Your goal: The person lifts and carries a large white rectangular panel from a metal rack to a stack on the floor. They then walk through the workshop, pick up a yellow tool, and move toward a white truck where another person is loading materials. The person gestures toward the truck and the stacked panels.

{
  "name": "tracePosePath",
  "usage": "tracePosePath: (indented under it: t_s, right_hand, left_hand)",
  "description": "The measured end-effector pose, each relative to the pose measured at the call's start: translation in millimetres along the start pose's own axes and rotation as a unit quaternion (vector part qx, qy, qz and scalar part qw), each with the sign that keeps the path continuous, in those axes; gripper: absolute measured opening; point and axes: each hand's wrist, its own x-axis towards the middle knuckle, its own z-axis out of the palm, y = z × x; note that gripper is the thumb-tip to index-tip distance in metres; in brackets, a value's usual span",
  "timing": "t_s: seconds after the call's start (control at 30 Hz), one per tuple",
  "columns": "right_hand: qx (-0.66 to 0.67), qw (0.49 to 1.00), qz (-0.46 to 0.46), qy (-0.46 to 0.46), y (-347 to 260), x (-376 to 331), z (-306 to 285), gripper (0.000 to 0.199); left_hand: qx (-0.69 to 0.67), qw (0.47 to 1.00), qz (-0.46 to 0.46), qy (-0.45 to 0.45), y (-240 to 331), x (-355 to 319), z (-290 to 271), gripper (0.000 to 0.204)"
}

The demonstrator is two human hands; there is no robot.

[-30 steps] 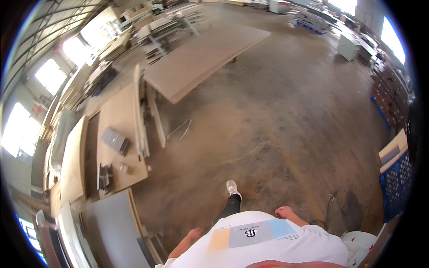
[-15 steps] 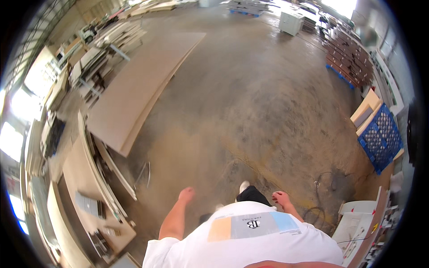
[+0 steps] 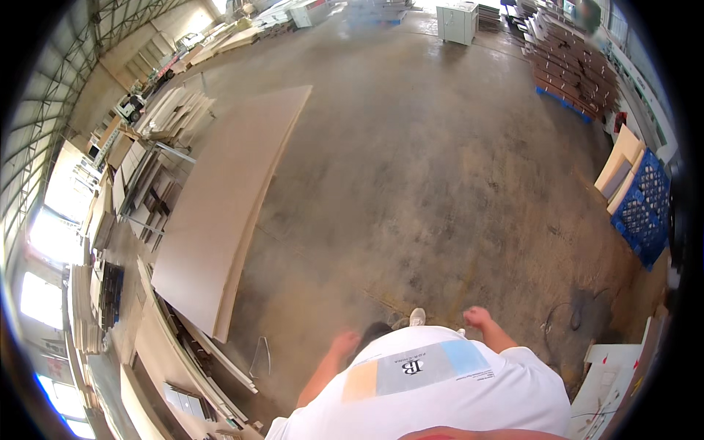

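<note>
So both hands are out front of the white T-shirt (image 3: 418, 396), over a big stretch of brownish concrete floor (image 3: 411, 183), with one pale shoe (image 3: 417, 317) peeking out between them. The right hand (image 3: 477, 317) has its fingers curled in pretty narrow, like a loose fist. The left hand (image 3: 345, 342) is kinda smeared, so honestly I can't tell what its fingers are doing.

Closest thing to the left hand is a thin, pale bent strip (image 3: 268, 357) on the floor, off to its left and well apart from it. Beyond that is the big brown board (image 3: 235, 198), long and flat, lying at a slant with its near corner toward the strip. On the right hand's side there's a dark cable (image 3: 548, 323) loosely looped on the floor, not touching the hand.

Further right, a blue pallet (image 3: 645, 209) stands tilted up beside some tan boards (image 3: 622, 158), and a light cabinet (image 3: 457, 23) sits way at the back.
</note>
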Motion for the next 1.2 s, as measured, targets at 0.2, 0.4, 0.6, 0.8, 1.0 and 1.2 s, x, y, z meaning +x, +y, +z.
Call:
tracePosePath:
  t_s: [0.2, 0.4, 0.6, 0.8, 1.0, 1.2]
  right_hand:
    - [0.235, 0.967, -0.076, 0.066, -192, 107, -159, 0.021]
    - [0.196, 0.970, -0.128, 0.060, -256, 225, -202, 0.023]
    - [0.101, 0.988, -0.070, -0.091, -243, 292, -273, 0.025]
    - [0.328, 0.940, -0.065, 0.064, -319, 394, -327, 0.030]
    - [0.200, 0.979, 0.029, 0.003, -359, 570, -360, 0.029]
    - [0.173, 0.984, -0.009, -0.037, -524, 715, -567, 0.032]
  left_hand:
    - [-0.180, 0.983, -0.016, 0.024, 4, 36, -27, 0.040]
    - [-0.085, 0.994, -0.067, -0.034, 21, 154, -112, 0.039]
    - [0.099, 0.992, -0.072, -0.043, 129, 377, -301, 0.033]
    - [-0.089, 0.986, 0.035, 0.133, 298, 542, -524, 0.035]
    - [-0.094, 0.988, 0.065, 0.099, 384, 678, -621, 0.029]
    - [-0.070, 0.991, -0.104, 0.042, 373, 751, -639, 0.028]
